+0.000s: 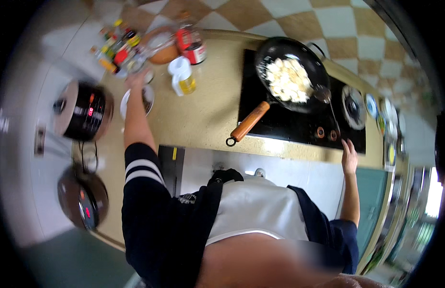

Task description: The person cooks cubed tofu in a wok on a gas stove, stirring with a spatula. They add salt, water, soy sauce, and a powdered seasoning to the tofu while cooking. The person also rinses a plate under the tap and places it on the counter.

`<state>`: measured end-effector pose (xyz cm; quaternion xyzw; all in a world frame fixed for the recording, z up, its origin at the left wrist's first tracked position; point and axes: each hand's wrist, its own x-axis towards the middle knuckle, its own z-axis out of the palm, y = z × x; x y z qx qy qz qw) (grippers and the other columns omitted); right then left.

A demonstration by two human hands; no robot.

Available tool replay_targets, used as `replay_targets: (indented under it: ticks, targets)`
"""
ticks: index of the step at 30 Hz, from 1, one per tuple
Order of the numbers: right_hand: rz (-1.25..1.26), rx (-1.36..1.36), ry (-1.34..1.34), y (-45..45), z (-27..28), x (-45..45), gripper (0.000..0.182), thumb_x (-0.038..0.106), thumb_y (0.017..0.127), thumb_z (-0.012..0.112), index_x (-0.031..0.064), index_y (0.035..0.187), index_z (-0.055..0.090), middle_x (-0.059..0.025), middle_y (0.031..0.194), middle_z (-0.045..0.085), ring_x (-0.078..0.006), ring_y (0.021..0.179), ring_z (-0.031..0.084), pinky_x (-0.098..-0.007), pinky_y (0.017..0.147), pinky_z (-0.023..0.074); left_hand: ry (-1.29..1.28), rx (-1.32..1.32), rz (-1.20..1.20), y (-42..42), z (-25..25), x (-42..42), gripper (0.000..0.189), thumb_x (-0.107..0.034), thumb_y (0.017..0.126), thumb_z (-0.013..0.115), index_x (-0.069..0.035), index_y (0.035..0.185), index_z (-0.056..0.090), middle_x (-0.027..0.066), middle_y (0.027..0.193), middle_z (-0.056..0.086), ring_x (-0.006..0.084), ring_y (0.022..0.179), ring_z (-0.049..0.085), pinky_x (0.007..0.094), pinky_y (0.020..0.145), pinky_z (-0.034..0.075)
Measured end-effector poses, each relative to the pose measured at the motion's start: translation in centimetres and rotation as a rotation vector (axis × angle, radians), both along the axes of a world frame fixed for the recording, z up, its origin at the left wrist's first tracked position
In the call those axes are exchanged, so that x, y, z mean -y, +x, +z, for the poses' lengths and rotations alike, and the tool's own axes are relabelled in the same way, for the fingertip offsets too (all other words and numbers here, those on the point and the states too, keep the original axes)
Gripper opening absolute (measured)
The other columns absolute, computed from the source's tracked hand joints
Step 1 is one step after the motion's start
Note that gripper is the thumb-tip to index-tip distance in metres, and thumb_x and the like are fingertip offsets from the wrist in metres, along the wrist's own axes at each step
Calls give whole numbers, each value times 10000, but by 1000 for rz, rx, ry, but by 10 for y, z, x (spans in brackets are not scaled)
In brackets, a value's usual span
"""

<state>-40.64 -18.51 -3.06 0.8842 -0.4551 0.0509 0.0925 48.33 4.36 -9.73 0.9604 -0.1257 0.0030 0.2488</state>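
Note:
My left hand [137, 78] reaches to the back left corner, up against a clear jar [134, 64] among several bottles. Blur hides whether its fingers grip the jar. Under that forearm stands a white bowl [124, 104] with dark contents, partly covered. My right hand [349, 157] is at the cooktop's front right edge, fingers extended and apart, close to the handle end of a metal ladle [323, 94]. The ladle's head rests in a black wok [292, 104] with a wooden handle [250, 121]. Pale sliced food [289, 80] fills the wok's middle.
The wok sits on a black cooktop [280, 124], beside a round lid [353, 107]. An oil jug [182, 77], a red-labelled bottle [190, 43] and a brown pot [161, 52] stand at the back. Two electric cookers [87, 109] line the left counter. Dishes [388, 111] stand far right.

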Motion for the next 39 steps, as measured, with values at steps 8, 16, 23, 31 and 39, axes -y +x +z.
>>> replay_targets:
  ticks: [8, 16, 23, 31, 39]
  targets:
    - [-99, 295, 38, 66, 1, -108, 369, 46, 870, 511, 178, 1211, 563, -101, 1182, 584, -311, 986, 600, -390, 814, 507, -430, -17, -76, 59, -35, 4, 978, -501, 543, 816, 49, 1272, 465, 198, 1267, 537, 336, 1153, 519, 392, 986, 388]
    - [72, 519, -14, 141, 33, -119, 351, 21, 832, 587, 137, 1163, 599, -96, 1081, 629, -276, 946, 614, -358, 801, 504, -695, 80, -116, -16, 27, -5, 693, -319, 632, 819, 29, 1164, 542, 148, 1143, 602, 257, 1020, 579, 342, 926, 420]
    - [396, 941, 447, 254, 68, -126, 223, 67, 841, 640, 53, 1063, 647, -100, 929, 644, -202, 764, 626, -290, 694, 501, -784, 80, -517, -152, 148, -49, 600, -173, 707, 796, 5, 1198, 499, 111, 1105, 581, 188, 998, 556, 321, 902, 438]
    - [637, 1010, 817, 362, 118, -128, 606, 22, 806, 684, 46, 1351, 419, -9, 824, 569, -45, 661, 497, -199, 643, 462, -803, 71, -867, -338, 186, 9, 614, -104, 618, 821, -52, 1155, 528, 93, 1124, 586, 215, 1077, 556, 340, 941, 433]
    - [713, 1013, 600, 351, 137, -112, 198, 140, 836, 657, 50, 1012, 650, -101, 757, 603, -172, 625, 553, -285, 608, 472, -763, 201, -994, -388, 175, 43, 659, -135, 570, 826, -64, 1143, 509, 89, 1186, 568, 287, 1124, 519, 382, 951, 423]
